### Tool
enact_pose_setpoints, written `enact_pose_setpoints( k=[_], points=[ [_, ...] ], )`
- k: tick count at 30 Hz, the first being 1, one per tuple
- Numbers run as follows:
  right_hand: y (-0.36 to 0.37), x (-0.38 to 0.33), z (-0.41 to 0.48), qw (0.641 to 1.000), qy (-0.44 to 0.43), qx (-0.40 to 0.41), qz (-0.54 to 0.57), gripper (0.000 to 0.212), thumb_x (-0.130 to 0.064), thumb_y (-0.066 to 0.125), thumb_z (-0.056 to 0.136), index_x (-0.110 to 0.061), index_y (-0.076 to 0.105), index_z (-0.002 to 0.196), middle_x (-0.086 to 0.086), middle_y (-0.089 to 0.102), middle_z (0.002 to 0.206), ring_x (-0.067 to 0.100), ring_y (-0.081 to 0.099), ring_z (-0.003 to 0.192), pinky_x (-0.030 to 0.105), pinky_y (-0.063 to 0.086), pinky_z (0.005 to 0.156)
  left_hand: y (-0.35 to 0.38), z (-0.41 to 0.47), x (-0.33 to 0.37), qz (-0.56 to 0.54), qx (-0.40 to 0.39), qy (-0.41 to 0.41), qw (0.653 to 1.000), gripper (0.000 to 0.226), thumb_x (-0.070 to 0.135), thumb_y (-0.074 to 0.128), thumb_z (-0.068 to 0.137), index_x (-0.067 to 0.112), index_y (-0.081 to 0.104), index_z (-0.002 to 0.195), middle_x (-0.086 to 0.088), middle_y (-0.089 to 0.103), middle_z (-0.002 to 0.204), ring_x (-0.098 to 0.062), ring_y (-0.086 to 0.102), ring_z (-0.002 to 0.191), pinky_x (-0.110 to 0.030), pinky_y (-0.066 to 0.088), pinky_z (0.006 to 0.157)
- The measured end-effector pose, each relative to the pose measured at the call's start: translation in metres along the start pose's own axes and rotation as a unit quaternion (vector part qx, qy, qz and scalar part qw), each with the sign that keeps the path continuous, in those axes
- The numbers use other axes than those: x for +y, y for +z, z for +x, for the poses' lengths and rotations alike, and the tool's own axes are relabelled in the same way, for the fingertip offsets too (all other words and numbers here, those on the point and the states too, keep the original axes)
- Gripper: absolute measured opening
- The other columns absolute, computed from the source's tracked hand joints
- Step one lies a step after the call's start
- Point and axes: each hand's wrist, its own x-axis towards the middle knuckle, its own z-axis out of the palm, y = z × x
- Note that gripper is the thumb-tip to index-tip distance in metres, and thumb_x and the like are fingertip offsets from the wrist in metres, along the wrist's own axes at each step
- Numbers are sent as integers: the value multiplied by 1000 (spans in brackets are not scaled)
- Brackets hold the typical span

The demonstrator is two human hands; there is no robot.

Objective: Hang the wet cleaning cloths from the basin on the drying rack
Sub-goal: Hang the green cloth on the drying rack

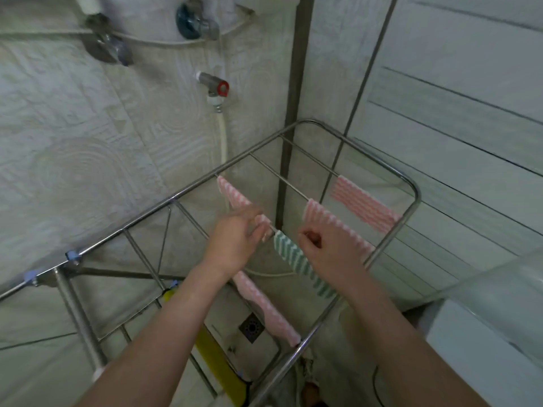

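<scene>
A bathroom corner, patterned tiled wall (88,136) at 10 o'clock and pale panelled wall (470,107) at 2 o'clock, frames a steel drying rack (173,197) that runs across the view from 8 o'clock to 3 o'clock, its thin rods crossing between the side rails. Two bare forearms reach in from 6 o'clock to the middle of the rack. The left hand (235,239), blurred, has fingers and thumb stretched forward and pinches the near end of a pink-striped cloth (235,195) draped over a rod just left of centre. The right hand (326,245) sits over a green-striped cloth (293,257) on the same rod, fingers curled inward; whether they actually grip the fabric cannot be told. Three more cloths hang on the rack: a second pink cloth (332,224) on the next rod out, partly behind the right hand; a far pink cloth (364,205) on the rod beyond it, toward 2 o'clock; and a near pink cloth (264,306) below the wrists, toward 6 o'clock. A yellow object (217,356) lies under the rack at 7 o'clock. On the tiled wall at 12 o'clock a tap (216,88) with a red handle feeds a white hose (222,136) that drops behind the rack. A square floor drain (251,327) shows between the rods.
</scene>
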Motion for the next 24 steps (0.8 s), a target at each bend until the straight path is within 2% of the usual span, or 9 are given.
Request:
enact_pose_setpoints(
  k=[2,4,7,9,12,15,19,20,24],
  points=[
    [-6,4,-20,999,17,20,24,19,-17,56,92,-18,61,73,0,55,61,14,52,60,31,40,60,5,-13,16,-20,-6,11,1000,26,20,65,88,10,68,112,-8,68,114,-24,63,103,-21,39,86],
    [-14,12,-43,998,36,40,44,19,-19,58,92,-11,64,75,5,59,63,15,52,59,30,41,60,14,-25,35,-35,-37,43,998,23,24,62,87,12,71,104,-7,71,102,-24,65,92,-25,44,80],
    [-27,27,-71,993,77,48,75,16,-22,59,92,-24,65,77,-8,63,68,8,58,64,24,45,62,25,-43,63,-41,-106,76,991,28,32,53,85,18,73,100,-3,73,92,-20,66,81,-30,48,73],
    [-45,45,-100,984,123,63,114,18,-20,59,92,-27,67,78,-7,67,70,8,62,64,24,50,64,39,-58,91,-73,-152,100,981,25,29,55,84,19,73,98,-1,74,90,-17,66,79,-30,51,71],
    [-66,64,-139,968,181,85,155,17,-18,59,93,-15,72,83,1,71,73,8,63,61,28,51,67,59,-79,118,-154,-201,64,965,11,18,61,88,22,70,92,5,71,77,-8,63,70,-26,50,68],
    [-87,87,-197,942,232,135,201,21,-20,58,93,-8,73,84,10,71,77,12,60,62,27,50,65,90,-111,154,-233,-291,22,928,20,13,56,91,28,61,78,7,63,61,-6,56,57,-28,46,62],
    [-107,121,-289,907,307,192,216,21,-17,56,94,-5,72,87,10,71,79,6,58,58,9,42,55,135,-175,203,-215,-397,65,890,14,37,47,84,39,58,76,11,62,62,-13,59,62,-42,51,69],
    [-109,129,-308,901,322,199,212,21,-18,56,94,-6,72,88,7,72,79,5,60,59,9,44,57,144,-190,213,-202,-419,77,882,16,39,45,86,37,58,78,11,63,65,-12,60,65,-44,53,72],
    [-106,168,-396,871,380,241,196,18,-24,56,94,-17,72,87,-2,72,79,13,66,75,24,50,72,176,-253,263,-153,-491,134,847,17,27,47,96,30,61,88,8,68,75,-5,63,72,-32,54,76]
  ],
)
